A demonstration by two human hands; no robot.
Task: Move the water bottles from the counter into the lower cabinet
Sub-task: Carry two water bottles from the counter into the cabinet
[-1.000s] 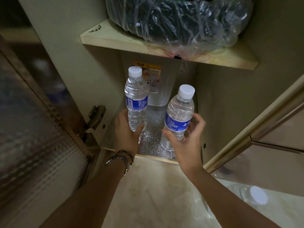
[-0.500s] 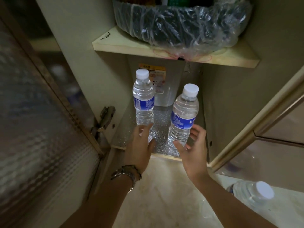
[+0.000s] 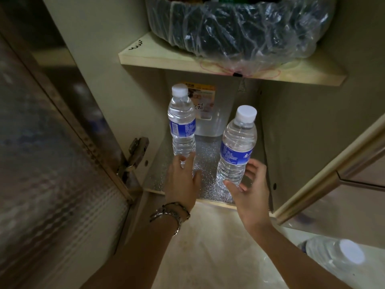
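Observation:
Two clear water bottles with white caps and blue labels stand upright on the cabinet's silver-lined bottom shelf (image 3: 208, 161). The left bottle (image 3: 181, 124) is farther back, the right bottle (image 3: 237, 147) nearer the front. My left hand (image 3: 183, 180), with a metal watch on the wrist, hovers just in front of the left bottle's base, fingers spread, holding nothing. My right hand (image 3: 250, 190) curls loosely around the base of the right bottle, fingers apart and not gripping. A third bottle (image 3: 337, 255) stands low at the right, outside the cabinet.
A translucent plastic container (image 3: 210, 113) with an orange label stands behind the bottles. The upper shelf (image 3: 187, 59) carries a dark bundle in clear plastic (image 3: 239, 26). The frosted glass door (image 3: 52, 163) hangs open at the left; another door (image 3: 333, 159) stands at the right.
Both hands have let go of the bottles and drawn back toward the shelf's front edge. The bottles stay standing on the shelf.

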